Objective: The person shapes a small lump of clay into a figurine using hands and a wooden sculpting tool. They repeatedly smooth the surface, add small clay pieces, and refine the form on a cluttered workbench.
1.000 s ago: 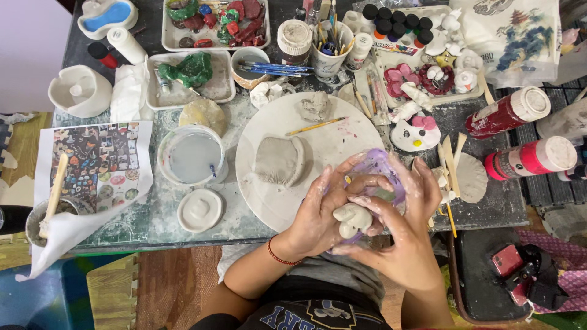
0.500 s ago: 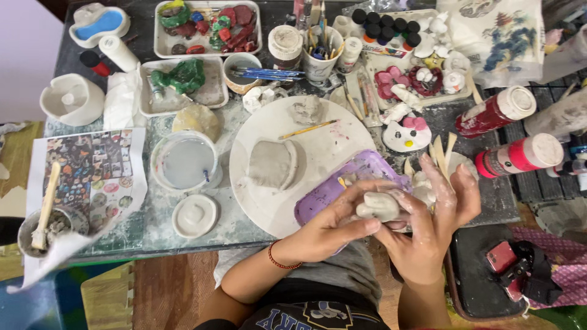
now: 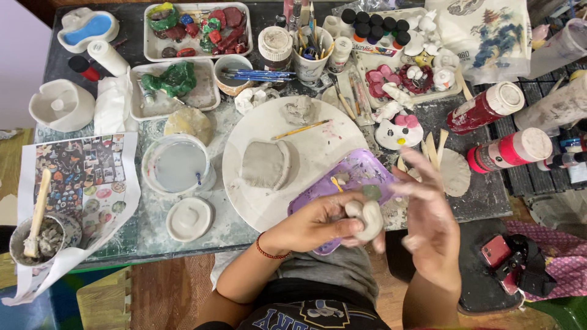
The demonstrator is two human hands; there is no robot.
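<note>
My left hand (image 3: pixel 318 223) grips a small pale clay piece (image 3: pixel 365 219) just above the near edge of a purple plastic lid (image 3: pixel 348 177). A red cord bracelet sits on that wrist. My right hand (image 3: pixel 428 211) is off the clay, fingers spread and smeared with clay, just to the right of the piece. Beyond them a flat grey clay slab (image 3: pixel 266 164) lies on a round white board (image 3: pixel 293 159) with a thin yellow tool (image 3: pixel 301 129) across it.
A water tub (image 3: pixel 178 165) and a small white lid (image 3: pixel 189 219) sit left of the board. Trays of coloured clay (image 3: pixel 195 27), a brush cup (image 3: pixel 309 58), red paint bottles (image 3: pixel 486 107) and a printed sheet (image 3: pixel 82 177) crowd the table. A red phone (image 3: pixel 494 250) lies at right.
Both hands were wrapped around the clay piece; now my right hand has let go and opened. The hands and the piece have shifted right along the purple lid.
</note>
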